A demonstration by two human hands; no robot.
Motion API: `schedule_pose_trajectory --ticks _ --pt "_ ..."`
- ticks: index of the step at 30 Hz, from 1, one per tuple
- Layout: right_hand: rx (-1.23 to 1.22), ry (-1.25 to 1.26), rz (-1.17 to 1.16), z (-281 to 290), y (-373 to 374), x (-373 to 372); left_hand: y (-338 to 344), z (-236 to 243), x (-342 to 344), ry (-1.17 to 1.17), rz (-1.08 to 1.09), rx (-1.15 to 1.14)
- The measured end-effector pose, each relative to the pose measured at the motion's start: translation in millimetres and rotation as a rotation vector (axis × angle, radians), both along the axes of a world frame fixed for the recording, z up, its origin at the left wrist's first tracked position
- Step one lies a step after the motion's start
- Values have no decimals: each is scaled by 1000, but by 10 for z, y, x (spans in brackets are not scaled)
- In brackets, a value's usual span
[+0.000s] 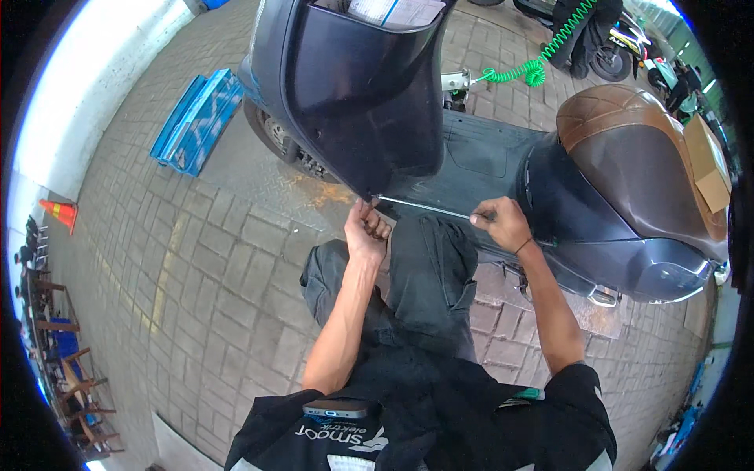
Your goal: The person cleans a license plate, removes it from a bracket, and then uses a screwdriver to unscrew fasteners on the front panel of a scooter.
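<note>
A dark scooter stands across the view in front of me, its leg shield (365,94) at the left and its floorboard (487,153) in the middle. My right hand (504,224) is closed round one end of a long, thin, silver-shafted driver (428,208); its grip is hidden in the fingers. The shaft runs left to the lower corner of the leg shield, where its tip meets the panel. Right beside that tip, my left hand (367,231) has its fingers curled up against the panel's lower edge. What they pinch, if anything, is hidden.
A blue metal toolbox (200,122) stands on the paving by the front wheel (271,133). A green coiled hose (534,71) hangs beyond the floorboard. On the brown seat's (628,141) rear side sits a cardboard box (707,165). An orange cone (61,213) is far left.
</note>
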State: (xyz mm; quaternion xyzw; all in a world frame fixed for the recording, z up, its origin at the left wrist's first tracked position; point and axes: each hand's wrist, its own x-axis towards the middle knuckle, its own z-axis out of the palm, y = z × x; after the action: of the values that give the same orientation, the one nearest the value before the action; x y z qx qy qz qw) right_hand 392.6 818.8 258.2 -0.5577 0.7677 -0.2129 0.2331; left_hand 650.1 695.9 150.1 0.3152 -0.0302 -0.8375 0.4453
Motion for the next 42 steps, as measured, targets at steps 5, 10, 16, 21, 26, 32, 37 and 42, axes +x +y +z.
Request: schedule_pose_trajectory --ticks 5,10,16,21,26,32,37,42 --pt "-82 -14 48 186 162 87 116 323 -95 -238 35 -276" --pt "-63 -188 91 433 343 307 118 386 16 -294 186 -365" --pt "-205 -224 88 529 520 415 -99 553 678 45 380 -297" --pt "-382 -264 121 755 235 622 17 717 744 470 288 -230" --pt "-477 -205 181 805 -133 711 46 902 529 416 156 -253" --pt "-377 -173 187 950 -318 716 -165 1196 218 -25 77 -505" --pt "-405 -152 193 999 -322 692 -303 1399 89 -121 126 -590" --pt "-410 -80 199 1111 -297 702 -434 1430 84 -190 207 -606"
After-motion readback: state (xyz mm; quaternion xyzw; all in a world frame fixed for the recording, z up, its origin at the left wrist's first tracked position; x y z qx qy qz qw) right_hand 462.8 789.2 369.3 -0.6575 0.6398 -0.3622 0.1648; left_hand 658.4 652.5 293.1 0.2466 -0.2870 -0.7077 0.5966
